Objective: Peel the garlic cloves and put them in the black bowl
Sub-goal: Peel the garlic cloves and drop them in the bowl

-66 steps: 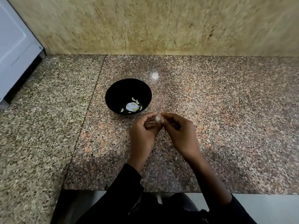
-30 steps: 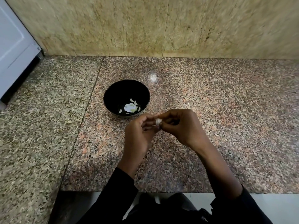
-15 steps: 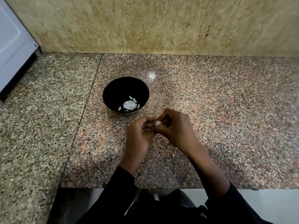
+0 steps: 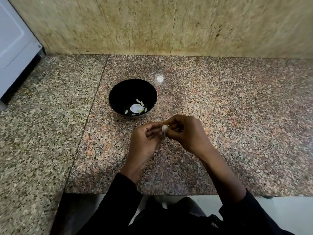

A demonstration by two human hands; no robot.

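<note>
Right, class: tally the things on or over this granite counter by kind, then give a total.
Black bowl: 1
Garlic clove held between the left hand and right hand: 1
Hands: 2
Pale garlic pieces in the bowl: several, too small to count
Total counted: 4

My sleeves [image 4: 250, 212] are black; the bowl [image 4: 118, 95] is glossy black, with pale white cloves [image 4: 140, 102] inside. The worktop [image 4: 237, 107] is speckled pinkish-brown granite, the wall [image 4: 152, 24] mottled tan.

Countertop [image 4: 237, 116]: polished speckled granite. Black bowl [image 4: 118, 92] beyond the fingers [image 4: 152, 131]: glossy (material undetermined). Wall [image 4: 152, 22]: mottled stone, matt.
</note>
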